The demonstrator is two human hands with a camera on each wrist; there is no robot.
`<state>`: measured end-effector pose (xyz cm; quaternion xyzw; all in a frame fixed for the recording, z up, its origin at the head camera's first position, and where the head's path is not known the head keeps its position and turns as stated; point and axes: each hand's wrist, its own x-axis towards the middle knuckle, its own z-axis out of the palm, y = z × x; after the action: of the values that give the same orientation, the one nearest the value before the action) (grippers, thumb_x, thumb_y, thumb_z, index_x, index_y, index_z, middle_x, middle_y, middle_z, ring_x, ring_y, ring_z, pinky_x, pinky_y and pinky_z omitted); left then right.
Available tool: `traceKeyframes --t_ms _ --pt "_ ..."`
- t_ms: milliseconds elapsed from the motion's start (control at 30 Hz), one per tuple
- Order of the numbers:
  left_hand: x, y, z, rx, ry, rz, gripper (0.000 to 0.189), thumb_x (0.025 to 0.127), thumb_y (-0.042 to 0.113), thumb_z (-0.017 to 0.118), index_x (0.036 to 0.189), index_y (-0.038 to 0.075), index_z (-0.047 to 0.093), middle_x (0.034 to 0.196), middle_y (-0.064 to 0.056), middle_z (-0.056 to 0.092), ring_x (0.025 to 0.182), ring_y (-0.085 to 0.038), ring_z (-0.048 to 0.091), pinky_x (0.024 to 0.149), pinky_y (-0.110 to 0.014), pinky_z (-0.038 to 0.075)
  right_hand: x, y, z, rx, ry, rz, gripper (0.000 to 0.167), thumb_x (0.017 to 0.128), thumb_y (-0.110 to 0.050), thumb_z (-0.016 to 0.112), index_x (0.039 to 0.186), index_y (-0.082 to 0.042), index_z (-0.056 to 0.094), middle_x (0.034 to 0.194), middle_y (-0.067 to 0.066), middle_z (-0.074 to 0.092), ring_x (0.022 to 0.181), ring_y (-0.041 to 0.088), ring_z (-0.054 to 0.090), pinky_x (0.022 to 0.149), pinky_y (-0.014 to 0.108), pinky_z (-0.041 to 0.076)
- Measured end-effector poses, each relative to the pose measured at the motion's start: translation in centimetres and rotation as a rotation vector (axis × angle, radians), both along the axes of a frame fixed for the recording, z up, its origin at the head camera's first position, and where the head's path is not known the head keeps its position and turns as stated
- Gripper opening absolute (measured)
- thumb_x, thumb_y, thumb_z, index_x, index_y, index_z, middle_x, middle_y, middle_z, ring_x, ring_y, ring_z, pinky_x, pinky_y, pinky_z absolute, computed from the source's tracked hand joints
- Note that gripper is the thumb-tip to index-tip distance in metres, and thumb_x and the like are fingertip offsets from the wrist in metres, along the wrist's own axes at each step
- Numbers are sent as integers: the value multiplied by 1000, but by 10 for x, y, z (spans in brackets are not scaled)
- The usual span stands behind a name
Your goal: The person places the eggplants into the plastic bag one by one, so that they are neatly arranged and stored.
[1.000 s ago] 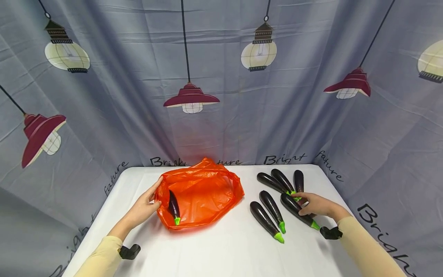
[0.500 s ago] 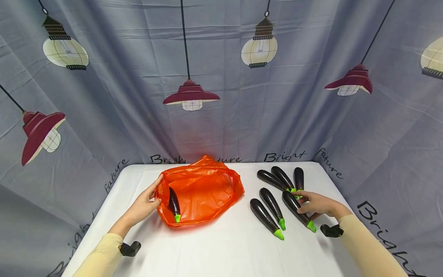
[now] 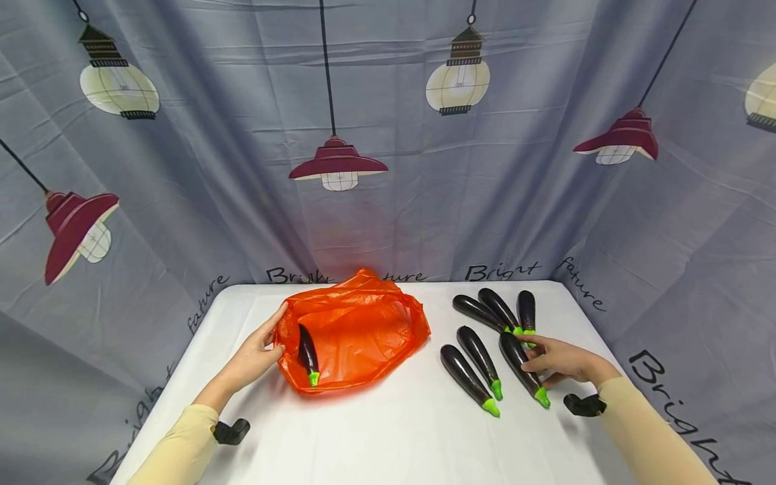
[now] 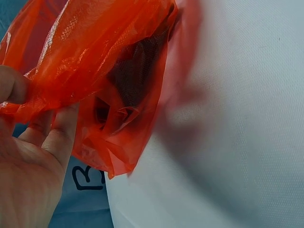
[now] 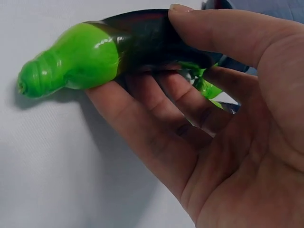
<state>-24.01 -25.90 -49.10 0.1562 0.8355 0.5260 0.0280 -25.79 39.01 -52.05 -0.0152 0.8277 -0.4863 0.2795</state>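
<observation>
An orange-red plastic bag (image 3: 364,343) lies with its mouth spread toward me at the left of the table. My left hand (image 3: 254,357) pinches the left edge of that mouth between thumb and fingers. One dark eggplant (image 3: 307,348) with a green stem end rests inside the bag. At the right, my right hand (image 3: 560,359) grips another eggplant (image 3: 515,357) by its side. In the right wrist view, thumb and fingers close round its dark body, and the green end (image 5: 71,57) sticks out to the left.
Two eggplants (image 3: 465,374) lie side by side left of my right hand. Several more, one of them an eggplant (image 3: 526,308) at the far right, lie behind it. A printed grey curtain (image 3: 388,222) hangs behind the white table (image 3: 364,438).
The eggplant at my right hand has turned, its green end swinging a little left. My left hand keeps its place on the bag. The head view has tilted slightly.
</observation>
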Motion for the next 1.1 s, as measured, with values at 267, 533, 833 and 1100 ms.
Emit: traceKeyframes --t_ms 267,533,833,1100 --pt "2 -2 -2 7 8 -6 89 95 -9 56 165 31 19 170 -12 15 146 -43 32 94 -19 46 0 -4 -3 -49 -22 -26 89 94 -15 74 161 1 17 116 16 46 88 26 56 70 49 58" --pt "2 -2 -1 12 4 -11 89 95 -10 55 165 30 18 170 -11 14 147 -43 30 95 -18 46 -1 -6 -4 -33 -11 -35 90 92 -16 76 161 0 21 115 15 49 87 25 56 69 48 58" --pt "-1 -1 -3 -9 -2 -7 89 96 -7 56 165 35 18 170 -6 15 150 -38 27 104 -29 42 3 -4 -2 -46 -3 -22 89 94 -16 74 161 1 16 123 18 48 92 26 56 71 48 57" --pt "-3 -1 -4 -3 2 -5 89 96 -6 56 164 37 19 170 -7 16 151 -39 23 111 -53 33 1 1 -1 -109 9 -41 90 97 -17 69 162 0 9 125 18 45 91 24 59 75 46 58"
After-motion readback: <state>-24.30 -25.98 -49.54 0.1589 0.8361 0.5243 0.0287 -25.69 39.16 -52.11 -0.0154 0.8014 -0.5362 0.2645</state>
